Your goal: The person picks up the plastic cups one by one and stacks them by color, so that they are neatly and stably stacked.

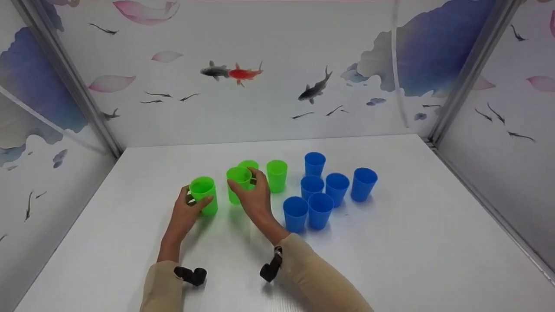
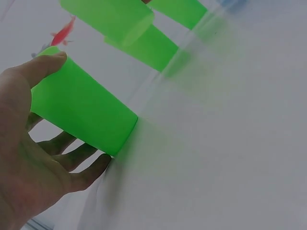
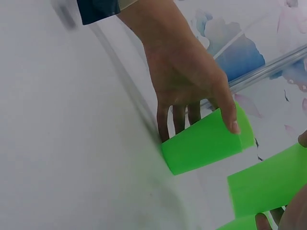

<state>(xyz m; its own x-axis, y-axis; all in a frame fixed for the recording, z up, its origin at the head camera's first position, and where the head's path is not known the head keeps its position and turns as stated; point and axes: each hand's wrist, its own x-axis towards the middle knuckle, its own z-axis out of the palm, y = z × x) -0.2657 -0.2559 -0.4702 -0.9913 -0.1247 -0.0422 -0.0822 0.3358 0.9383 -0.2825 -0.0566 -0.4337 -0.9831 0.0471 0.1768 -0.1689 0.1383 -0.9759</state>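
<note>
My left hand (image 1: 184, 214) grips a green cup (image 1: 209, 201) at the left, thumb on the near side and fingers round the far side. In the left wrist view this cup (image 2: 88, 105) stands upright with its base on the table. My right hand (image 1: 259, 199) holds a second green cup (image 1: 234, 190) between thumb and fingers. The left wrist view shows the second cup's base (image 2: 129, 31) slightly above the table. Behind it, partly hidden, is another green cup (image 1: 248, 164). One more green cup (image 1: 276, 177) stands just right of the right hand's fingers.
Several blue cups stand upright to the right: a close cluster (image 1: 321, 212), one at the back (image 1: 315, 164) and one farther right (image 1: 364, 185). The nearest blue cup (image 1: 295, 215) is close to my right forearm. Printed panels (image 1: 269, 117) enclose the white table (image 1: 412, 251).
</note>
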